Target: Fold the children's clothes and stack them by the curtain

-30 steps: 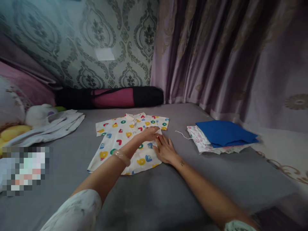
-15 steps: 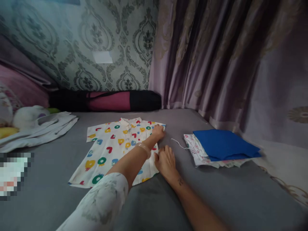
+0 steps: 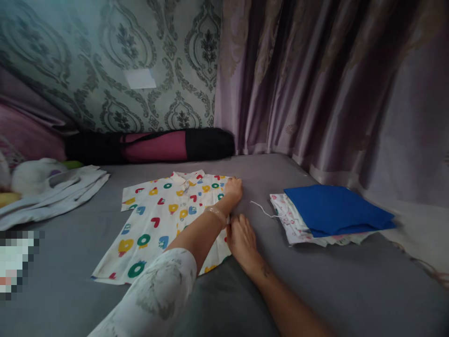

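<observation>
A small white shirt (image 3: 157,220) with coloured shapes lies spread flat on the grey bed (image 3: 315,281). My left hand (image 3: 233,189) reaches across it and is closed on the shirt's right sleeve end. My right hand (image 3: 241,238) rests at the shirt's right side edge, lower down, with its fingers curled onto the cloth. A clear bangle sits on my left wrist. Both sleeves of my own top are white with a faint print.
A folded pile with a blue cloth (image 3: 336,208) on top lies to the right, with a white string (image 3: 261,209) beside it. A black and pink roll (image 3: 154,145) lies along the wall. White garments (image 3: 56,192) and soft toys are at the left. Curtains hang behind.
My left hand slid from the middle of the shirt up to its right sleeve end. My right hand shifted to the shirt's right side edge and curled. The camera moved closer.
</observation>
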A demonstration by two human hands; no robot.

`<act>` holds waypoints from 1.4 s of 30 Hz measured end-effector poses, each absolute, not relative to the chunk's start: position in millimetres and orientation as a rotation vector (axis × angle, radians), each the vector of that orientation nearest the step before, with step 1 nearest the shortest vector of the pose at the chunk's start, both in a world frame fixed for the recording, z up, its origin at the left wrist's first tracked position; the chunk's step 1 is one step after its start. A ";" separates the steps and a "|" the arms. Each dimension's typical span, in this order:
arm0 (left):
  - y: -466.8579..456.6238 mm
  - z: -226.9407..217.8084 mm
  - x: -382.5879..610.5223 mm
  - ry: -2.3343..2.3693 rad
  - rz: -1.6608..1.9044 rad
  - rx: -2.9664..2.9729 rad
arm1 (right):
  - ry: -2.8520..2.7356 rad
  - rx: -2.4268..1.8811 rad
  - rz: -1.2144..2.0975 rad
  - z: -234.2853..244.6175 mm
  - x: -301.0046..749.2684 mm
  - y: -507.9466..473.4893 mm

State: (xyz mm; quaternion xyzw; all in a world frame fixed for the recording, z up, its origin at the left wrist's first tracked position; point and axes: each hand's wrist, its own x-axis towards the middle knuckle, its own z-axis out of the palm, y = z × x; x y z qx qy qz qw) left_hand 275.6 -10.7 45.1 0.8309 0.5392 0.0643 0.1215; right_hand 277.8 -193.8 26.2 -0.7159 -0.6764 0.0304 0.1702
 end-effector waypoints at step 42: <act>14.6 52.9 82.7 1.304 1.085 0.651 | -2.128 -1.617 0.570 44.4 243.7 -216.0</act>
